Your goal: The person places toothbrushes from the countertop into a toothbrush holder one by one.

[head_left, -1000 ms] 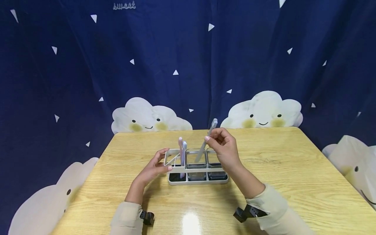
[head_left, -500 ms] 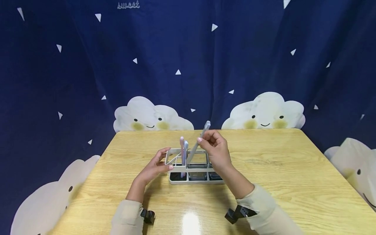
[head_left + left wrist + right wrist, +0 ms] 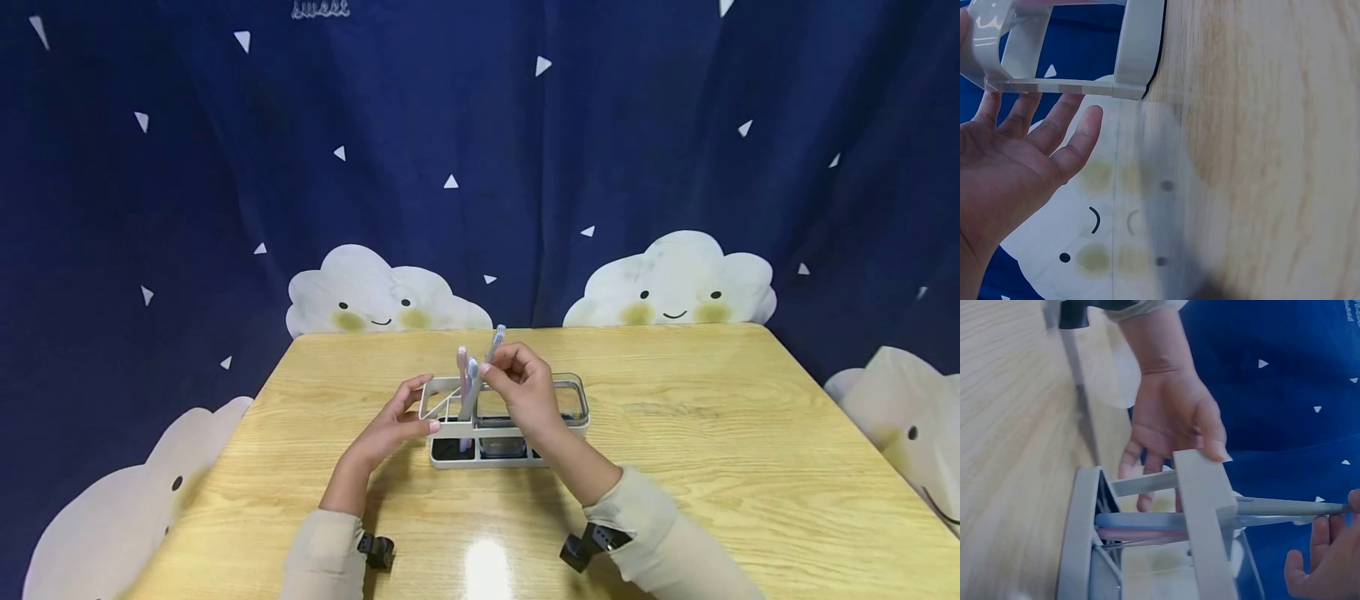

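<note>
A white toothbrush holder [image 3: 506,432] with a black base stands on the table. My left hand [image 3: 386,429] holds its left end, thumb on the front of the upper rim and fingers behind. Between thumb and fingers, my right hand [image 3: 528,396] pinches a grey toothbrush [image 3: 1291,507] near its bristle end. The brush tilts, its lower end at the holder's left section. A pink toothbrush [image 3: 462,358] and a blue toothbrush [image 3: 1141,520] stand in that section, bristles up. In the left wrist view, the left fingers spread beside the holder's frame [image 3: 1138,50].
Clear square cups sit in the holder's middle and right sections; the middle cup [image 3: 504,447] shows below the rim, and my right arm partly covers the right one. Behind the wooden table [image 3: 750,467] hangs a dark blue curtain [image 3: 420,108] with white clouds.
My right hand has moved left and slightly down with the grey toothbrush, from over the middle cup to the left section. My left hand stays on the holder.
</note>
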Demonstrator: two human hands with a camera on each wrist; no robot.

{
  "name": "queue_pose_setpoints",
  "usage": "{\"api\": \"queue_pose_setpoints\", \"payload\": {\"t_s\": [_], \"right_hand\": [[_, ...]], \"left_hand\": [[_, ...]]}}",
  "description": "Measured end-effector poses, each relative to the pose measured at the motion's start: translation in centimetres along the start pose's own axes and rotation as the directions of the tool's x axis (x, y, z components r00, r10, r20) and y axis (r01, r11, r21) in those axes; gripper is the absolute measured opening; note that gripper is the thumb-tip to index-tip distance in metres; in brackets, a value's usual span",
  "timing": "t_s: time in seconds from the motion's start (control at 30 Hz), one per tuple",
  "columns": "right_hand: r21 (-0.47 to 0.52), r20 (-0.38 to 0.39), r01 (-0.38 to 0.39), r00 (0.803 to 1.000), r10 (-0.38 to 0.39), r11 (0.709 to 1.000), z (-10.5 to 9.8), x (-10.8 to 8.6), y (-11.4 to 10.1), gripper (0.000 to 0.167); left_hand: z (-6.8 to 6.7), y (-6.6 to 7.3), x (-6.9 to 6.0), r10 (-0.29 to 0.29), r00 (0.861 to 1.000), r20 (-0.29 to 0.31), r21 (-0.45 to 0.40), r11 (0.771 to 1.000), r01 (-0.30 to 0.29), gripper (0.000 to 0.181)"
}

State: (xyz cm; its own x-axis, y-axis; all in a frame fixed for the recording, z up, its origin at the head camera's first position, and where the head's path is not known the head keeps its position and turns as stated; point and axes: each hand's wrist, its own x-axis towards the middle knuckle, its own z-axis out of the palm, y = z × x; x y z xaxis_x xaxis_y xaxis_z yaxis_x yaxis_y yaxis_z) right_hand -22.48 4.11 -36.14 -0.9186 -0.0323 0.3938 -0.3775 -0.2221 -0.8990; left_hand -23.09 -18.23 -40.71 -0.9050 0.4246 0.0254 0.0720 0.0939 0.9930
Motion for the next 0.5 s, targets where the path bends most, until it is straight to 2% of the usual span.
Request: {"api": "queue_pose_setpoints", "payload": {"t_s": [0.3,0.43,0.5], "right_hand": [[-0.116,-0.016,-0.074,0.997,0.072,0.991,0.6,-0.1,0.4,0.01],[-0.219,0.012,-0.088,0.996,0.093,0.972,1.1,-0.5,-0.6,0.007],[-0.28,0.036,-0.068,0.996,0.082,0.957,1.0,-0.5,-0.2,0.008]], "left_hand": [[0.0,0.2,-0.1,0.003,1.0,0.002,-0.007,1.0,-0.003,0.074],[0.1,0.2,-0.1,-0.002,1.0,0.001,-0.011,1.0,0.002,0.073],[0.1,0.2,0.0,-0.003,1.0,0.002,-0.008,1.0,0.003,0.073]]}}
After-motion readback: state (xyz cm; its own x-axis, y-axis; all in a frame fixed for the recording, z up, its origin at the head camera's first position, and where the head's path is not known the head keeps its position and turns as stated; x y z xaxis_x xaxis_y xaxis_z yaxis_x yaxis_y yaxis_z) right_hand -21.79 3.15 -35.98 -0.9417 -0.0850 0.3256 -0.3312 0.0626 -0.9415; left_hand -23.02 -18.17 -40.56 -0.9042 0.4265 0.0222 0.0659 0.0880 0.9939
